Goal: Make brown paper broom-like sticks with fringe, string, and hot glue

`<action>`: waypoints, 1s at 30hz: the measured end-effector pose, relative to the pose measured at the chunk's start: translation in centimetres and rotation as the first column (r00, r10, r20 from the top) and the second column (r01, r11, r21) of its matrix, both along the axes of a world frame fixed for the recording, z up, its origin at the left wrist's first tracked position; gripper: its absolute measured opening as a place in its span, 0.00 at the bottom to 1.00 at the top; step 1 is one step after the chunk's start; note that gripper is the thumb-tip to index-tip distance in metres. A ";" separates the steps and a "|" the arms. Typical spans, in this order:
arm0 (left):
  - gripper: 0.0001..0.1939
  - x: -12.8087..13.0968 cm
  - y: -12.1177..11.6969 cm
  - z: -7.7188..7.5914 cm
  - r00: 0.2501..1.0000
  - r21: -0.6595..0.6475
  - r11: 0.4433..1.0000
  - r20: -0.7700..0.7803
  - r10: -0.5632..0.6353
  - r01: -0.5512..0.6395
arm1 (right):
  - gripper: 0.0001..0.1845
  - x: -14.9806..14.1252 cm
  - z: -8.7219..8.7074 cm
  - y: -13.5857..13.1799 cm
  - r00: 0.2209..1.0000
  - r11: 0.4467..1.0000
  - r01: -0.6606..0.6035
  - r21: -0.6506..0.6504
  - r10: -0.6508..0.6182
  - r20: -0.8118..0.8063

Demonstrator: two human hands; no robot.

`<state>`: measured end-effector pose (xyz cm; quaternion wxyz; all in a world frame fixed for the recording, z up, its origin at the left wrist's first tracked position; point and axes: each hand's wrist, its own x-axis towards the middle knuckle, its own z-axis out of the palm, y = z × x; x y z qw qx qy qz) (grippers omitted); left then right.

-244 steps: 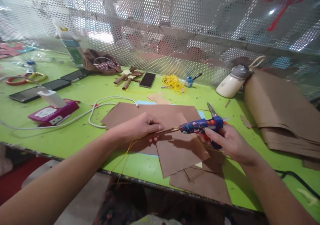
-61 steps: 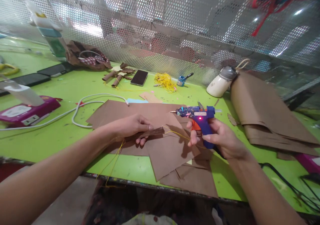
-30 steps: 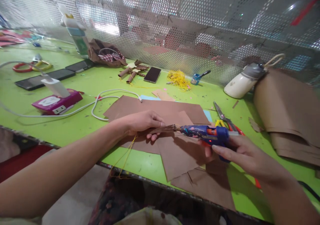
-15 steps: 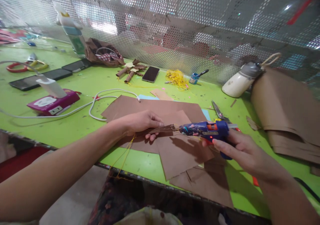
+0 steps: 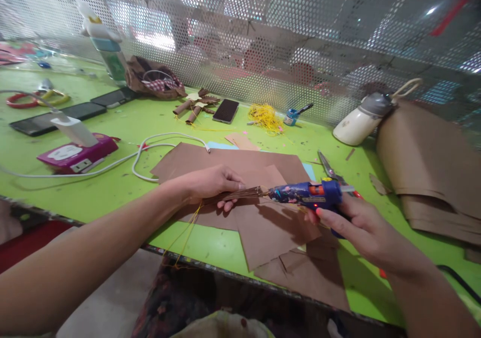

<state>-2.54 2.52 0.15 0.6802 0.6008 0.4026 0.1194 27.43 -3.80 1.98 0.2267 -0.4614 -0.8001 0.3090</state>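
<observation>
My left hand (image 5: 218, 185) is closed on a bundle of thin brown strips (image 5: 246, 193), which points to the right over the paper. Yellow string (image 5: 193, 217) hangs from the bundle's left end and drops over the table edge. In my right hand (image 5: 356, 222) is a blue hot glue gun (image 5: 300, 193), gripped by its handle, with a small red light lit. Its nozzle is at the strips' right end; whether they touch I cannot tell. A clear glue stick (image 5: 347, 188) sticks out of the gun's back. Brown paper sheets (image 5: 274, 237) lie beneath both hands.
Scissors (image 5: 326, 165) lie behind the glue gun. A white bottle (image 5: 358, 122) leans beside folded brown paper (image 5: 424, 162) on the right. Farther back are a phone (image 5: 226, 111), yellow string pile (image 5: 265, 119) and small blue jar (image 5: 291, 117). A purple power socket (image 5: 77, 155) with a white cable stands left.
The glue gun has shifted very slightly left, its nozzle staying at the strips' end. My left hand keeps its hold on the bundle. The whole view has moved a little.
</observation>
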 end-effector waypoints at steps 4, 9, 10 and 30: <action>0.16 0.0 0.0 -0.2 1.000 -0.002 1.000 0.018 -0.003 0.003 | 0.11 -0.2 0.1 -0.2 1.000 0.998 -0.003 0.056 0.002 0.012; 0.16 0.0 0.0 -0.2 0.999 -0.016 1.000 0.032 -0.004 0.005 | 0.13 -0.2 0.0 -0.4 0.998 0.997 0.025 0.072 -0.030 0.064; 0.16 0.0 0.0 -0.2 0.999 -0.015 1.000 0.032 -0.003 0.003 | 0.13 -0.2 -0.1 -0.4 0.997 0.997 0.029 0.077 -0.034 0.069; 0.16 -0.2 0.2 -0.7 0.999 -0.001 1.000 0.050 -0.009 0.010 | 0.16 -0.7 0.2 0.4 0.995 0.998 0.010 -0.057 -0.015 -0.094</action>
